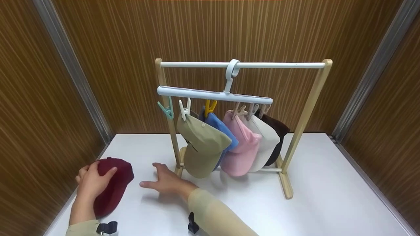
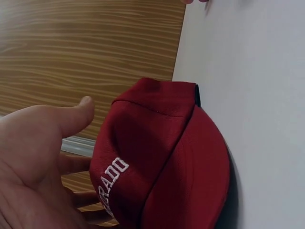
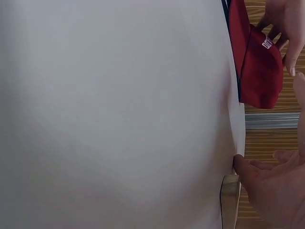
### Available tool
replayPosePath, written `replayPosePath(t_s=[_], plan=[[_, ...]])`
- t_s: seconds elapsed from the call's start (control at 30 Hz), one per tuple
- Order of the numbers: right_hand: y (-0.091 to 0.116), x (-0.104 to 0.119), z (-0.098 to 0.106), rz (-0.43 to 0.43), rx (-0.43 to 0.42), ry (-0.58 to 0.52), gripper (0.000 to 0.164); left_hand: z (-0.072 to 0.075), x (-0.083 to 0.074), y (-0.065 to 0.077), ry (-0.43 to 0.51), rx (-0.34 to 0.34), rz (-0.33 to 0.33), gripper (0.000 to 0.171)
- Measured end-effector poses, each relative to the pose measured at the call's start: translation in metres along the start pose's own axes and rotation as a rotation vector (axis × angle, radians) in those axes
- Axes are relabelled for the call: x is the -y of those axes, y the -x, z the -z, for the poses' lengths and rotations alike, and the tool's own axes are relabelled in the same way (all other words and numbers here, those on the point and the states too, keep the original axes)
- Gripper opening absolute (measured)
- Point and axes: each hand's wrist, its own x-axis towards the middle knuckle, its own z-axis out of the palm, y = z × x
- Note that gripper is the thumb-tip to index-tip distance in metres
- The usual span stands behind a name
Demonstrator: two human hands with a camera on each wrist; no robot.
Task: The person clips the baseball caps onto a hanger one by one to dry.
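Observation:
A dark red baseball cap with white lettering rests on the white table at the left. My left hand is over the cap's far left side. In the left wrist view the thumb stands apart from the cap, and the other fingers reach behind its crown; whether they touch it is hidden. My right hand hovers over the table between the cap and the rack, thumb and fingers spread, holding nothing. In the right wrist view the right hand appears near the rack's wooden foot.
A wooden rack carries a pale blue hanger with clips. A khaki cap, blue cap, pink cap, white cap and black cap hang there. The leftmost teal clip holds nothing. Wood-grain walls enclose the table.

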Motion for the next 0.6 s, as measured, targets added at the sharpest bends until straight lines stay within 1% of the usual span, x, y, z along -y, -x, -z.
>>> replayPosePath(t_s=[0.2,0.3,0.4,0.6], plan=[[0.000,-0.002,0.000,0.015,0.000,-0.010,0.098,0.000,-0.007,0.002,-0.023,0.025,-0.028,0.094],[0.001,-0.002,0.000,0.022,-0.009,-0.019,0.097,-0.001,-0.011,0.002,-0.017,0.045,-0.044,0.093],[0.000,-0.002,0.000,0.025,-0.022,-0.020,0.095,-0.002,-0.015,0.004,-0.007,0.078,-0.057,0.092],[-0.001,-0.002,0.000,0.020,-0.046,0.000,0.095,-0.005,-0.021,0.004,-0.006,0.145,-0.052,0.096]])
